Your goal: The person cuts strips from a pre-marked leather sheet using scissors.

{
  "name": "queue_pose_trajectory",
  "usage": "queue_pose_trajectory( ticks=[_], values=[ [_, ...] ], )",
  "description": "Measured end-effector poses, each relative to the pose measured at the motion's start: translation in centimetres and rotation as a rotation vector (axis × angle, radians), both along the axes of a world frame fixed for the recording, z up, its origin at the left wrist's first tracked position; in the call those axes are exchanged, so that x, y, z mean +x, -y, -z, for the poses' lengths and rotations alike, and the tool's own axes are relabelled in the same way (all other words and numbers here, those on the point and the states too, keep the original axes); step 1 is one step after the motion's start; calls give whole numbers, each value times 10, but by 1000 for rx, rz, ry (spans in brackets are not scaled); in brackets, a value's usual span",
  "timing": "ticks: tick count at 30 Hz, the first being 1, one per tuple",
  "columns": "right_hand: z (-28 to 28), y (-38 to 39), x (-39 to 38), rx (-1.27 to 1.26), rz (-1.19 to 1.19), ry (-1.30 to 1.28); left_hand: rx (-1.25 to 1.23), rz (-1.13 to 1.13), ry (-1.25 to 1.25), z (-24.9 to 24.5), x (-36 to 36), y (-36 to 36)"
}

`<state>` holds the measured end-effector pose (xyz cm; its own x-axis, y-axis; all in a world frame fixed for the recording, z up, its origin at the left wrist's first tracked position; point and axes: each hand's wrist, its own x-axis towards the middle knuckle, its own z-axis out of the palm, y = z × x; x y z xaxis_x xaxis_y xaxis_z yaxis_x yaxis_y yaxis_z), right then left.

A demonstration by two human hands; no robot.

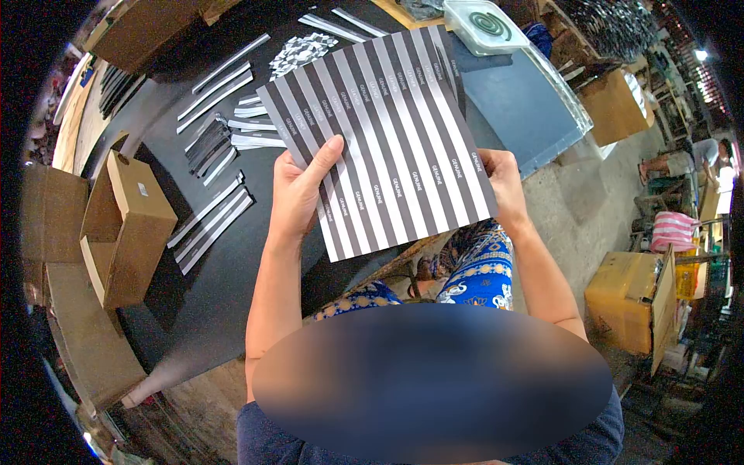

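Observation:
I hold a sheet of black-and-white striped labels (395,147) printed "GENUINE" up over the dark table, tilted in front of me. My left hand (302,186) grips its left edge, thumb lying flat on the printed face and fingers underneath. At the right edge, my right hand (502,186) is closed on the sheet, its fingertips partly hidden behind it. Another dark striped layer shows behind the upper right corner. Left of the sheet, cut label strips (213,225) lie in small groups, and a pile of short cut labels (302,54) sits beyond its top left edge.
An open cardboard box (139,225) stands at the left. A grey-blue board (519,105) and a clear plastic tub (484,27) with a green coil are at the back right. A taped carton (624,298) sits on the floor at right; a person (697,159) is farther off.

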<state>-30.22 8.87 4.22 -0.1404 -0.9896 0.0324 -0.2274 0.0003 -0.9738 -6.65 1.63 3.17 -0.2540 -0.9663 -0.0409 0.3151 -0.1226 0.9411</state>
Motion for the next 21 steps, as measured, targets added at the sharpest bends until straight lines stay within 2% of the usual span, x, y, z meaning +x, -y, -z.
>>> queue_pose_trajectory(
  ticks=[11, 17, 21],
  values=[
    [-1, 2, -1, -8, -14, -29, 34, -13, -42, -5, -1, -1],
    [0, 2, -1, -54, -10, -79, 17, 2, -6, 0, 0, 0],
    [-1, 3, -1, 0, 5, -68, 51, -6, 32, -1, 1, 0]
  ],
)
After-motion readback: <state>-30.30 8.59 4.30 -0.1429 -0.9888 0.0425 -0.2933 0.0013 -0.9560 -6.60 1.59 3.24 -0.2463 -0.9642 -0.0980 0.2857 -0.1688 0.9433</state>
